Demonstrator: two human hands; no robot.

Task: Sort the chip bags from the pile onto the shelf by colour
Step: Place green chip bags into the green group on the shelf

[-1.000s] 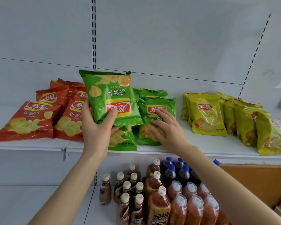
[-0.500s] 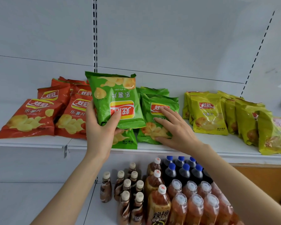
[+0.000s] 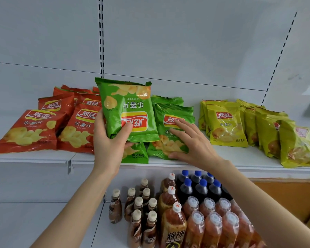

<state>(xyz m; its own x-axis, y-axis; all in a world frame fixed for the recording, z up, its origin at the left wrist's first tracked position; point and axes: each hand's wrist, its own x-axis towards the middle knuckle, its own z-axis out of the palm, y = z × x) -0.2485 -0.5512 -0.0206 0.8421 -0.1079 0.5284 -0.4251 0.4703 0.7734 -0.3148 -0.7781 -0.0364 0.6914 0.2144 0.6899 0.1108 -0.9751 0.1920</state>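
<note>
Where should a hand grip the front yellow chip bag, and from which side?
Pinch the top seam of the front yellow chip bag, coming from above in front: it leans back on other bags, so its top edge stands free.

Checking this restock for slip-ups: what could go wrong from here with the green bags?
1. The held green bag in the left hand is upside down; set down so, its print would likely oppose its neighbours'.
2. The front green bag lies at the shelf edge; a nudge from the right hand, resting on the green stack, might tip it onto the bottles below.
</note>
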